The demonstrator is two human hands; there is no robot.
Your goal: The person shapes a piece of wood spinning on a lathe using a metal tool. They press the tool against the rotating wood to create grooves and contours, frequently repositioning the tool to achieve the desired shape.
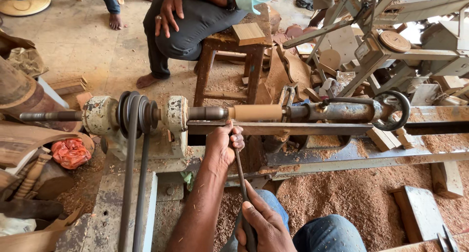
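Head view: the left hand curls over the tool rest, pinching the long turning chisel near its tip. The right hand grips the chisel's handle near the knees. The wooden cylinder sits mounted between the lathe centres, just above the left hand.

- The scene was lit by soft, even daylight, brightest at the upper right.
- Only faint shadows were cast under the lathe.
- Slight wide-angle bending was seen at the edges; focus was kept sharp.
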